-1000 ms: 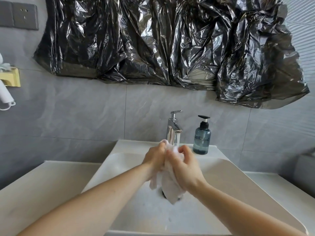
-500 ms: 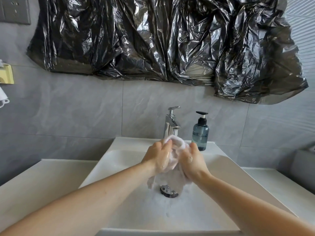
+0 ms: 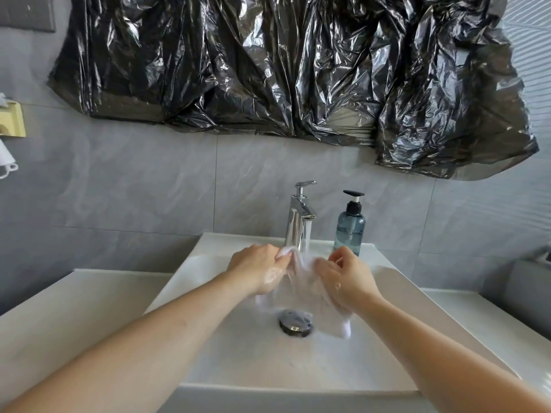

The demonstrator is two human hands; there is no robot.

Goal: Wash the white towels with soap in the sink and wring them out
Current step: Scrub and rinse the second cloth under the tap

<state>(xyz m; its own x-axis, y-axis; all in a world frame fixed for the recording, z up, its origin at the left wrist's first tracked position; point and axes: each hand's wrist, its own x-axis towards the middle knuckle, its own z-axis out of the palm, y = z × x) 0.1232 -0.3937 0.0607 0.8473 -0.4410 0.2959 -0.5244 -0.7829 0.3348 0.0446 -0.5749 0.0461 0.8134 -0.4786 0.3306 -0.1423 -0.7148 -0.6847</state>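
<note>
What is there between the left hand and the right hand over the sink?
In the head view, the white towel stretches between the left hand and right hand, under water from the faucet.

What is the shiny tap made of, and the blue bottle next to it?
The tap looks like polished chrome metal: it mirrors its surroundings. The bottle seems to be see-through blue-grey plastic, perhaps glass, with a matte black pump, probably plastic.

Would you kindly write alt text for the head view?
Both hands, left hand and right hand, hold a white towel spread under the running faucet over a white sink; a soap bottle stands behind.
</note>
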